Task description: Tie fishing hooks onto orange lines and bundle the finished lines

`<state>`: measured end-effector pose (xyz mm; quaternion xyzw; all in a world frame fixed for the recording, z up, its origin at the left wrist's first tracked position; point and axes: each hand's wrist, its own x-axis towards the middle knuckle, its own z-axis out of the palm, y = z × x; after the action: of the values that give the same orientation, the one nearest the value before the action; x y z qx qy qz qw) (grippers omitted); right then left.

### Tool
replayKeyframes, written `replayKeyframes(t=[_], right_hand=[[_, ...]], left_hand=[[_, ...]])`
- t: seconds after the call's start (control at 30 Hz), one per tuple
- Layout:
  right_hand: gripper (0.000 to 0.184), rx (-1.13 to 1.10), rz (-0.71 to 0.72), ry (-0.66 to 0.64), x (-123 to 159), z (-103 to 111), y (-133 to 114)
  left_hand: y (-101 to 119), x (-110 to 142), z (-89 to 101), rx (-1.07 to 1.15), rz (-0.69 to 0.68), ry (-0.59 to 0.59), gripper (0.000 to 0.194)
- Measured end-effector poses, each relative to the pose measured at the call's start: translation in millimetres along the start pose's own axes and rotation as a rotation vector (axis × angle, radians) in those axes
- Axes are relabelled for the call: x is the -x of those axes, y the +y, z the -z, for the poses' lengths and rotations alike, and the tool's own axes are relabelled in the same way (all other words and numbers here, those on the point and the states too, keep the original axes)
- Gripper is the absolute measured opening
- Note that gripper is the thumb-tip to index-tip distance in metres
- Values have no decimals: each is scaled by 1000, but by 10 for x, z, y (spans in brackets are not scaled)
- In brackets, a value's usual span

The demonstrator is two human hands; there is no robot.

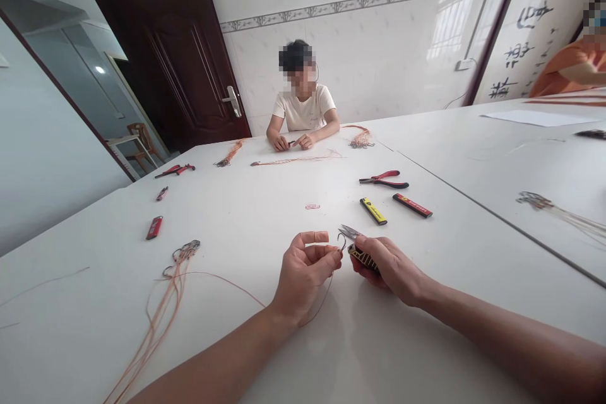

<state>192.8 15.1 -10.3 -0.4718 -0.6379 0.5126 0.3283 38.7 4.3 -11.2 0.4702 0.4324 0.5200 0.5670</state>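
My left hand [305, 271] is closed in a pinch on a dark fish hook [341, 241], its bend pointing up. A thin line trails below that hand. My right hand [391, 268] is closed round small scissors [349, 231], whose silver blades point left, close to the hook. In the same hand sits a black object with a gold pattern [362, 257], shaped like a lighter and partly hidden by my fingers. Left of my hands lies a bundle of fish hooks [188, 250] with orange lines [165, 312] running toward the near edge.
Beyond my hands lie a yellow lighter [374, 211], a red lighter [413, 205] and red-black pliers [384, 179]. Another red lighter [154, 228] and more pliers [175, 170] are at left. A co-worker [303, 107] sits opposite; another person [570, 69] is at far right.
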Motion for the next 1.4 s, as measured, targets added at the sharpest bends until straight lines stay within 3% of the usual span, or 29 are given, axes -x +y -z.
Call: replayKeyframes(t=[0.57,1.4], right_hand=[[40,-2,10,-14,-20,-1,3],[38,-8,26,-27,-36,-4,25]], left_hand=[[15,16,-9,-9,0,20,30],[-7,-6,26,-82,-13,-41,31]])
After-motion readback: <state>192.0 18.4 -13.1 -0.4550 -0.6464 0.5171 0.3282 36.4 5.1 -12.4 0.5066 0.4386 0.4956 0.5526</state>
